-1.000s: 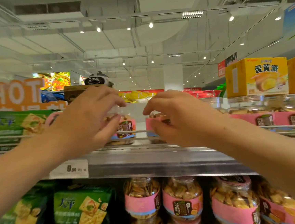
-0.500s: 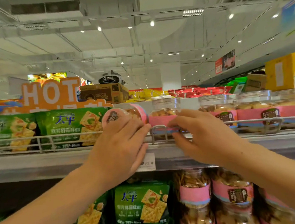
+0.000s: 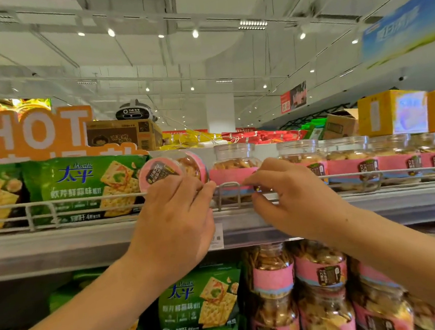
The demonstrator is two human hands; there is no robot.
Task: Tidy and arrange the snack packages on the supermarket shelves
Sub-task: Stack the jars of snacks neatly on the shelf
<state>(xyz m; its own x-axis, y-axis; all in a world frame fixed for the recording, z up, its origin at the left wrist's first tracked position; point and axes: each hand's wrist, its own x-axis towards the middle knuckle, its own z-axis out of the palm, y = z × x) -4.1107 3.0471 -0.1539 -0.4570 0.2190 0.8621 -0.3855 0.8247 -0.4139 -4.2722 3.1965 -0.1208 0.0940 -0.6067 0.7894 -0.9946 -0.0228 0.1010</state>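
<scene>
Nearest, on the lower shelf, green cracker packs sit left of clear snack jars with pink labels. Above them both forearms reach up to the upper shelf edge. The left hand has its fingers curled round a tipped jar lying on its side, pink lid facing outward, just behind the wire rail. The right hand pinches with narrow fingers at the label of an upright jar just right of the tipped one. More upright jars line the shelf to the right; green cracker bags stand on the left. Farther back rise an orange HOT sign and cardboard boxes.
</scene>
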